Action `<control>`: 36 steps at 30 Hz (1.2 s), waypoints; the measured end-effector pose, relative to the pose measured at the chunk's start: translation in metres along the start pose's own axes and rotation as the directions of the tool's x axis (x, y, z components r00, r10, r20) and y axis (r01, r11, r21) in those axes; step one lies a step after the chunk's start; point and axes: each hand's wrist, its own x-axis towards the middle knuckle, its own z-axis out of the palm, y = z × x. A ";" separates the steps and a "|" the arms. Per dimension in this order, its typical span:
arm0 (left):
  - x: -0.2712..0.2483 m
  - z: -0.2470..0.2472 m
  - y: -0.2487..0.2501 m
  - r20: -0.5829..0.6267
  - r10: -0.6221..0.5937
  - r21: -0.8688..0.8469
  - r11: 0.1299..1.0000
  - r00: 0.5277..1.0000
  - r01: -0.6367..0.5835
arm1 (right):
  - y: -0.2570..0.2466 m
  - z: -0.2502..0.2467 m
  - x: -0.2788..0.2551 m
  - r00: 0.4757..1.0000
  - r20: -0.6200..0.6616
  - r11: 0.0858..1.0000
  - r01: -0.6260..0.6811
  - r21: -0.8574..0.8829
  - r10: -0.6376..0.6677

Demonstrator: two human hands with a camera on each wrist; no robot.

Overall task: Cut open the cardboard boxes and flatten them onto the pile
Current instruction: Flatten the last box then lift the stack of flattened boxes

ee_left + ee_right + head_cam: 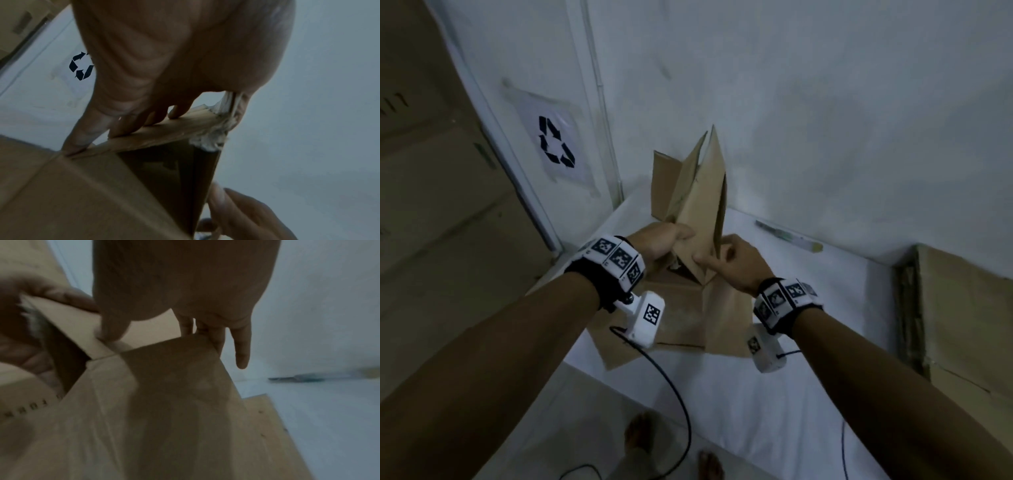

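Observation:
A brown cardboard box (698, 198), opened up and half collapsed, stands on end on the white surface (808, 359) with its flaps pointing up. My left hand (674, 240) grips the edge of one panel, fingers curled over the cut edge (164, 128) where torn white tape hangs. Just to the right, my right hand (717, 257) pinches the neighbouring panel (164, 402), thumb on the near face and fingers behind it. A flattened cardboard pile (962, 325) lies at the right edge.
A cutter (787, 239) lies against the wall behind the box, on the right. Large stacked cartons (431, 188) fill the left side. A recycling sign (556, 144) hangs on the wall. Bare feet (640, 435) and cables are below.

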 end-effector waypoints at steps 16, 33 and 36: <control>0.113 0.007 -0.095 0.161 0.021 0.202 0.978 0.987 -0.054 | 0.058 0.049 0.030 0.934 -0.062 0.933 -0.343 0.106 0.351; 0.172 -0.084 -0.163 -0.242 -0.154 0.648 0.709 0.958 0.278 | 0.102 0.080 0.104 0.758 -0.177 0.738 -0.652 -0.176 0.628; 0.175 -0.080 -0.163 -0.180 -0.092 0.785 0.587 0.979 0.199 | 0.101 0.092 0.114 0.909 -0.057 0.805 -0.394 -0.444 0.413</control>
